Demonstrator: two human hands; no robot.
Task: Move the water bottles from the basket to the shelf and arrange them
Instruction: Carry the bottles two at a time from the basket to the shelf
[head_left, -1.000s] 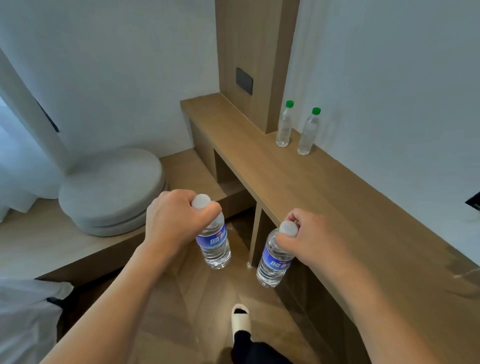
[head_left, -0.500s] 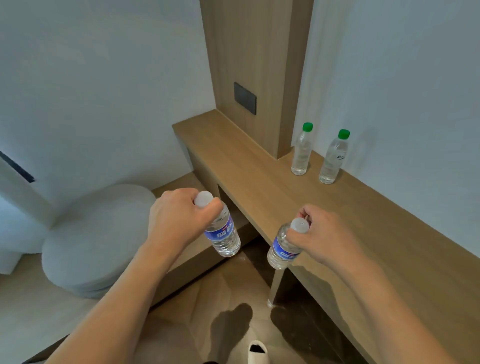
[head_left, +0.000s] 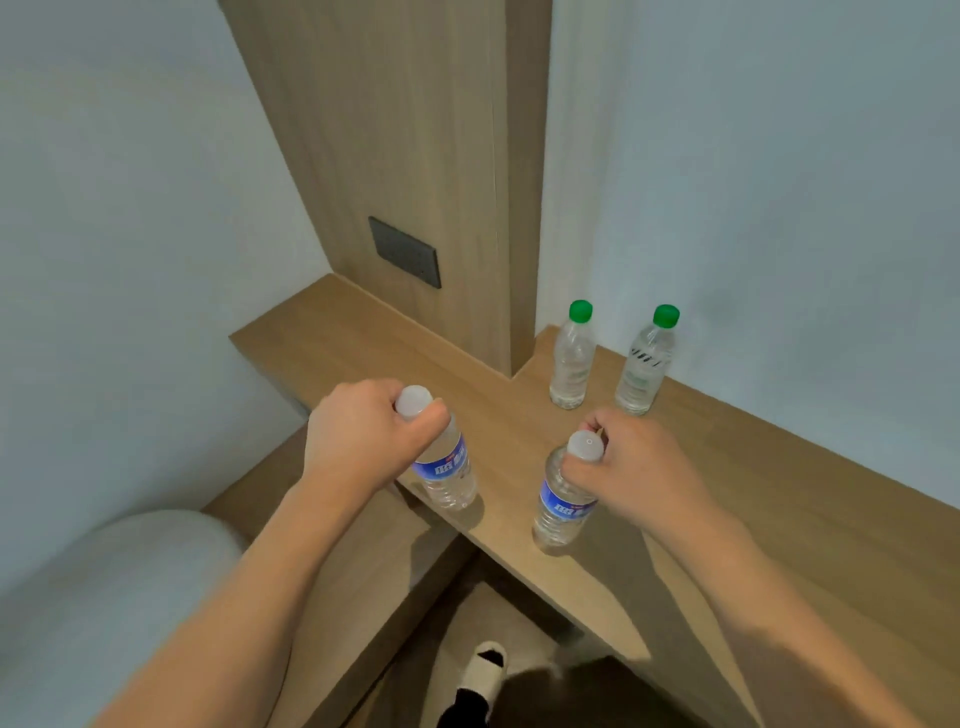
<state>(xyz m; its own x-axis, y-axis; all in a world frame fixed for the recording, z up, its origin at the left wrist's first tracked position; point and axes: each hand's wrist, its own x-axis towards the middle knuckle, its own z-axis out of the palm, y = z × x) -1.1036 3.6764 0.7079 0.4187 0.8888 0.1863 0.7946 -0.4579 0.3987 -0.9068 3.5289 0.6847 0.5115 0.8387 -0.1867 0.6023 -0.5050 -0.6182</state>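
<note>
Now both hands grip blue-label bottles by the neck: left hand (head_left: 363, 436) on the left bottle (head_left: 448, 475), right hand (head_left: 631, 467) on the right bottle (head_left: 563, 506), near the shelf (head_left: 779, 519) front edge. Carry them toward 1 o'clock, setting them upright beside the green-capped pair (head_left: 608, 358).

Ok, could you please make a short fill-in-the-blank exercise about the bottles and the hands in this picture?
1. The two bottles standing by the wall, one beside the other, have ____ caps.
2. The left hand and the right hand each hold one bottle near its ____.
3. The left-hand bottle and the right-hand bottle carry ____ labels.
4. In total, ____ bottles are visible over the wooden shelf.

Missing words: green; cap; blue; four
</note>
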